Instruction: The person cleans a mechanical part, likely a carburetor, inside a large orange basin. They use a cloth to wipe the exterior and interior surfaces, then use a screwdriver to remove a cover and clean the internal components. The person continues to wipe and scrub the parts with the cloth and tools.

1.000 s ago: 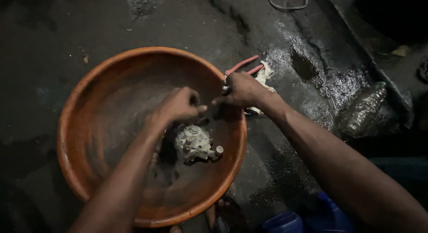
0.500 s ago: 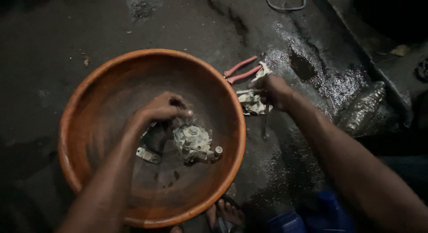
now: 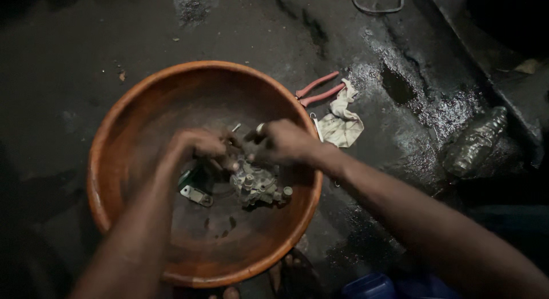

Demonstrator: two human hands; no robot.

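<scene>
Both hands meet inside the orange basin (image 3: 114, 139): the left hand (image 3: 197, 146) curls loosely, its grasp blurred beyond telling, while the right hand (image 3: 283, 142) pinches a small metal piece (image 3: 260, 128). Just below them, a grey metal part (image 3: 255, 184) lies on the basin's floor.

PLACE: you're in a rough repair workshop, working at ground level | FLOOR: dark, oil-wet concrete floor (image 3: 434, 110) | TOOLS: red-handled pliers (image 3: 318, 90) beside a grimy rag (image 3: 342, 122) | WORK: orange wash basin (image 3: 126, 113) holding a grey metal engine part (image 3: 257, 186) and a small bracket (image 3: 195, 195)
</scene>
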